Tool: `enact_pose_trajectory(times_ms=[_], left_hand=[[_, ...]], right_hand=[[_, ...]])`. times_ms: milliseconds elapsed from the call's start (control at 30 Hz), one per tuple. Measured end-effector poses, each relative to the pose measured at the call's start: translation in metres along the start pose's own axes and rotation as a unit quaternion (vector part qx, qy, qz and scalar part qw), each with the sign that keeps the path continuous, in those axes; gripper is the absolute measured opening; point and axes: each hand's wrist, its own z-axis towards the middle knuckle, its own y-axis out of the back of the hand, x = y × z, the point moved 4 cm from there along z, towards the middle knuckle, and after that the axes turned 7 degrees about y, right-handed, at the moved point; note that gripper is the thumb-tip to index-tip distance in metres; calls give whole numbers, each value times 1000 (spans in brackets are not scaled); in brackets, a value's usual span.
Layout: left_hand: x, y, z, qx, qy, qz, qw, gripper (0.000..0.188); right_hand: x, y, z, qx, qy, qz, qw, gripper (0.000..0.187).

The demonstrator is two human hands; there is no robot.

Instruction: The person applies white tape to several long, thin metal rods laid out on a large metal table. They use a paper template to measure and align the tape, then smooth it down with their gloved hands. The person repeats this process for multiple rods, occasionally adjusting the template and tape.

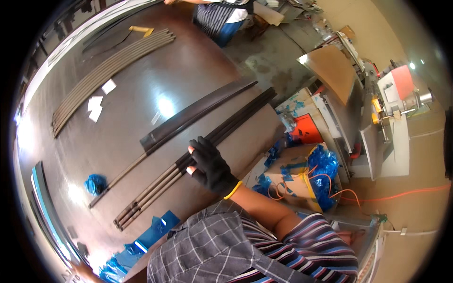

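Note:
My right hand (pixel 208 166), in a black glove with bare thumb and index tips, is over a bundle of several long thin rods (pixel 153 188) on the table. Its thumb and fingers are apart; whether they touch the rods cannot be made out. The rods' far half is dark, the near half greyish. Just beyond lies a single rod (pixel 125 176) beside a wide dark flat strip (pixel 188 114). At the lower left edge, what appears to be my left hand (pixel 84 270) is by the near end of a long blue-and-dark strip (pixel 45 207); its fingers barely show.
The large brown table (pixel 188 66) also holds several curved grey rods (pixel 111 70), white paper pieces (pixel 96 104), a blue wrapped ball (pixel 96 184) and blue film (pixel 151 233). To the right stand a cardboard box (pixel 295 167) and an orange cord (pixel 401 197). Another person (pixel 219 21) is at the far side.

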Motion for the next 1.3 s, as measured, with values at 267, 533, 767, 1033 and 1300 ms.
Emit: enact_pose_trajectory(times_ms=[267, 533, 767, 1033, 1300], left_hand=[[-342, -38, -210, 409, -48, -591, 694, 55], [-389, -67, -227, 361, 310, -679, 559, 44], [-269, -84, -117, 343, 252, -768, 478, 45], [-375, -39, -79, 199, -208, -99, 953, 30], [-361, -78, -67, 225, -282, -69, 930, 30]], right_hand=[[60, -73, -34, -11, -405, 732, 548, 56], [89, -67, -25, 98, -382, 792, 466, 49], [11, -6, -32, 350, -368, 600, 619, 28], [-179, -18, 107, 9, -128, -29, 991, 47], [-226, -55, 111, 151, -161, -299, 929, 74]])
